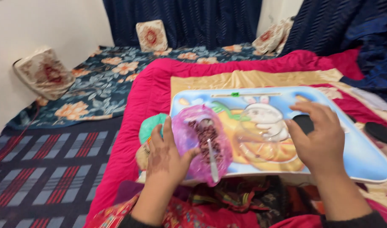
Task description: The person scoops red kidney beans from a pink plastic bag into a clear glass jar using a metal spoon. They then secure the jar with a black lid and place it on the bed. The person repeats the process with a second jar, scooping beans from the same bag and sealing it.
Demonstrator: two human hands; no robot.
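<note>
My left hand (166, 154) grips a crumpled pink plastic bag (202, 139) with dark beads or seeds inside and a white spoon-like piece (212, 158) hanging at its front. The bag rests at the left edge of a light blue lap tray (362, 156) printed with a cartoon rabbit. My right hand (318, 137) lies palm down on the tray's right half, fingers spread, over a round black object (304, 123). A thin stick with a green tag (244, 95) lies along the tray's far edge.
A green rounded thing (150, 126) sits left of the bag. The tray lies on a pink and gold quilt (151, 90). A floral mattress (104, 84), patterned cushions (44, 72) and dark blue curtains (185, 19) lie beyond. Another black disc (380, 133) is at far right.
</note>
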